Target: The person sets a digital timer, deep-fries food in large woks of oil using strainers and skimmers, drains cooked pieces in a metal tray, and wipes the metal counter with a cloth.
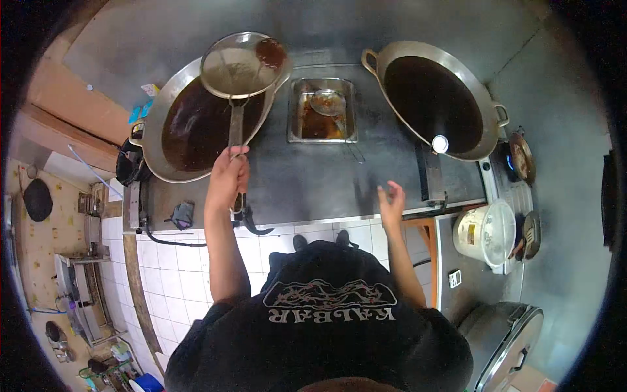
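Note:
My left hand (228,171) is closed around the handle of a large round strainer (236,73). Its mesh bowl is over the far side of the left wok (155,166), and a dark reddish clump (270,53) clings to the mesh. Dark liquid (196,127) lies in that wok. My right hand (392,201) hovers near the counter's front edge with fingers apart and nothing in them. Between the woks sits a rectangular metal pan (294,134) with brownish oily residue and a small wire skimmer (328,102) inside.
A second wok (395,53) of dark liquid stands at the right, a round white object (440,144) at its near rim. Further right are a blue burner flame (510,161), a white bucket (471,232) and a frying pan (533,232). A lidded metal pot (503,353) stands lower right.

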Demonstrator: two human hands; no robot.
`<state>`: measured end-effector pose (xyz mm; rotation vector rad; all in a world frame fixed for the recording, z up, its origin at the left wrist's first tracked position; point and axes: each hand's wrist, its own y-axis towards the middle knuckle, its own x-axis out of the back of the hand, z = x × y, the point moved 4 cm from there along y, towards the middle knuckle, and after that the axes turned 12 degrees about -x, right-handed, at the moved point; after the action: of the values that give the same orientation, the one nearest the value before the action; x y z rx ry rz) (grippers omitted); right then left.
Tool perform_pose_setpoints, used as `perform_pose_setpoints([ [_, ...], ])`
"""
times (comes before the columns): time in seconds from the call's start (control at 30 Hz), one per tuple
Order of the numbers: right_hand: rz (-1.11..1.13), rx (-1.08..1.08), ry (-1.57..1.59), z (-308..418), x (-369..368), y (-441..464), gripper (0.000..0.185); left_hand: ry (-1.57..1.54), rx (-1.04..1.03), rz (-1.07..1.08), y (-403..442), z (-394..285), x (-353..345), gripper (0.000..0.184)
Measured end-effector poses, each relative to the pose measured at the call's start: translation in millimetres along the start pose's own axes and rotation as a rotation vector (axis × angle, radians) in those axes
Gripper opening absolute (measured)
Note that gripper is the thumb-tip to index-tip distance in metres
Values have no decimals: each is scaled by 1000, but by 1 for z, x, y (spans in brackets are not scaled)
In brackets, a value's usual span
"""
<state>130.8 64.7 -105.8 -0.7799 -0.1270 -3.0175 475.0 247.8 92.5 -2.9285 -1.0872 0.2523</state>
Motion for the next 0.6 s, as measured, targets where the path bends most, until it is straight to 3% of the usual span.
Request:
perform_pose_setpoints([
  [0.07, 43, -216, 169, -15, -33, 24, 43, 96, -49, 89, 9, 3, -20, 17],
  [0.13, 51, -136, 33, -3, -62, 52, 51, 282, -146, 173, 22, 16, -43, 23],
  [0.2, 174, -216, 23, -15, -97, 77, 52, 385, -90, 190, 36, 41, -59, 26],
  [0.23, 162, -226, 30, -7, -100, 82, 52, 541, -309, 207, 48, 57, -65, 26],
  [0.27, 425, -438, 106, -2, -110, 82, 47, 692, -532, 221, 53, 66, -74, 26],
  [0.3, 694, -645, 187, -1, -120, 79, 43, 699, -534, 235, 54, 75, -85, 26],
  [0.37, 745, -702, 311, -16, -131, 87, 36, 1027, -541, 157, 54, 87, -101, 32],
  [0.4, 796, -750, 428, -21, -138, 86, 30, 1041, -550, 178, 60, 97, -104, 32],
  [0.43, 597, -682, 273, -16, -134, 86, 24, 1171, -454, 207, 67, 115, -102, 34],
  [0.47, 585, -701, 302, -12, -136, 79, 24, 1303, -357, 235, 74, 132, -98, 36],
  [0.57, 431, -727, 406, -26, -145, 60, 27, 1403, -360, 325, 93, 172, -79, 38],
  [0.6, 267, -539, 299, -24, -145, 58, 31, 1418, -376, 354, 96, 171, -78, 38],
])
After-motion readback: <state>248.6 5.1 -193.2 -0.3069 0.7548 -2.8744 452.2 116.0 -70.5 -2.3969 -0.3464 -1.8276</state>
